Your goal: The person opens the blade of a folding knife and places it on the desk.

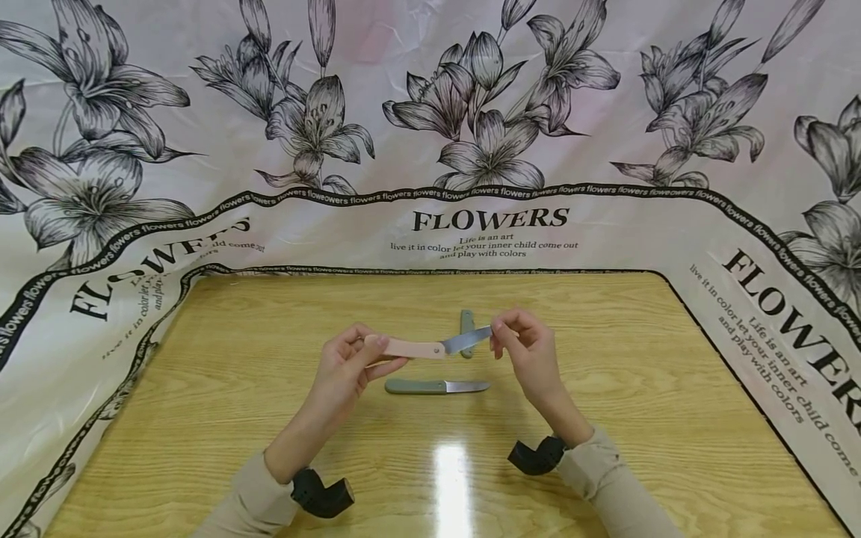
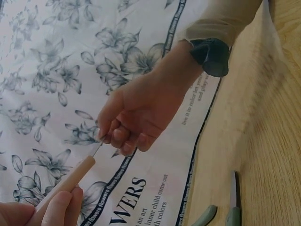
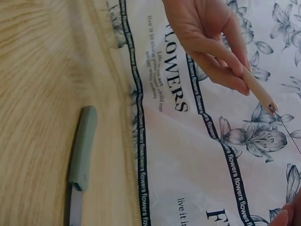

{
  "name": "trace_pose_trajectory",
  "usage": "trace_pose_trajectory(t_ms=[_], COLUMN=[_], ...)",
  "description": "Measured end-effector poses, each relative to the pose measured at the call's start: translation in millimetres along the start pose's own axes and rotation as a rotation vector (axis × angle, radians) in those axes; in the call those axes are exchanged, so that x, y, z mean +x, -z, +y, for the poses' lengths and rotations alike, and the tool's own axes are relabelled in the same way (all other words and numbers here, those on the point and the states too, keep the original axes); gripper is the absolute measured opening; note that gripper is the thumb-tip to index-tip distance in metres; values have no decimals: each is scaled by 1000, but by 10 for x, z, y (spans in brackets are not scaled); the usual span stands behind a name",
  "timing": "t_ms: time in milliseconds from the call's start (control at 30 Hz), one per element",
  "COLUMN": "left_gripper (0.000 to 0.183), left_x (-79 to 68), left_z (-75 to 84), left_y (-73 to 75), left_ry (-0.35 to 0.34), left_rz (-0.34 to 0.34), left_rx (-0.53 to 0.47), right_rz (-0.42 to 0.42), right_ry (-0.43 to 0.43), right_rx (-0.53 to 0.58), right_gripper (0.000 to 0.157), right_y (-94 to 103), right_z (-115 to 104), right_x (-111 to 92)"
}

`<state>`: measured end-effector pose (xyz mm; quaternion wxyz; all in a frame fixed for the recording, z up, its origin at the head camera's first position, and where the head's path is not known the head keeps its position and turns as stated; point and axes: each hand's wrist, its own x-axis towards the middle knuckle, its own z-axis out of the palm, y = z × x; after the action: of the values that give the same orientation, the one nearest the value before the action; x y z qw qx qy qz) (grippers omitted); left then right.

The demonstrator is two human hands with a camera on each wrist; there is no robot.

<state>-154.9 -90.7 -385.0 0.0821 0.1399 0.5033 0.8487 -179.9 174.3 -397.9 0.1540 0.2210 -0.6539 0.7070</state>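
My left hand [image 1: 346, 359] grips the pale pink handle of a folding knife [image 1: 413, 348], held above the table. The knife's blade is swung out, slightly bent from the handle's line. At the blade's tip end, the thumb and fingers of my right hand [image 1: 531, 351] pinch the metal. Below the raised knife lies a green-handled knife [image 1: 417, 386] with its blade out, pointing right. Behind the blade in the head view rests a folded green knife [image 1: 466, 321], partly covered by it. The left wrist view shows the pink handle [image 2: 66, 183] with the thin blade reaching my right fingertips.
The wooden table [image 1: 235, 418] carries the green knives near its middle. A white cloth with printed flowers [image 1: 484, 232] stands as a wall along the back and both sides. Black wrist mounts [image 1: 323, 493] sit on both forearms.
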Motion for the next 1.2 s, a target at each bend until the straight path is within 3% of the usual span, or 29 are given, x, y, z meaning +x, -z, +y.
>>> trace_pose_trajectory(t_ms=[233,400,933,1200], left_gripper=[5,6,8,8], left_x=[1,6,39,114], left_z=[3,-2,-29,-77], left_y=[2,9,-1,78], left_ry=[-3,-13,-18,71], left_rz=[47,79,105,134], left_rx=[-46,-82,-102,-113], right_rz=[25,-1,-23,-44], right_ry=[-37,-61,-74,-154], right_rx=[-13,-23,-8,-3], right_gripper=[16,17,16,18], right_y=[-32,-46,-11,31], right_z=[17,49,64,156], right_x=[-85,-179,-213,-170])
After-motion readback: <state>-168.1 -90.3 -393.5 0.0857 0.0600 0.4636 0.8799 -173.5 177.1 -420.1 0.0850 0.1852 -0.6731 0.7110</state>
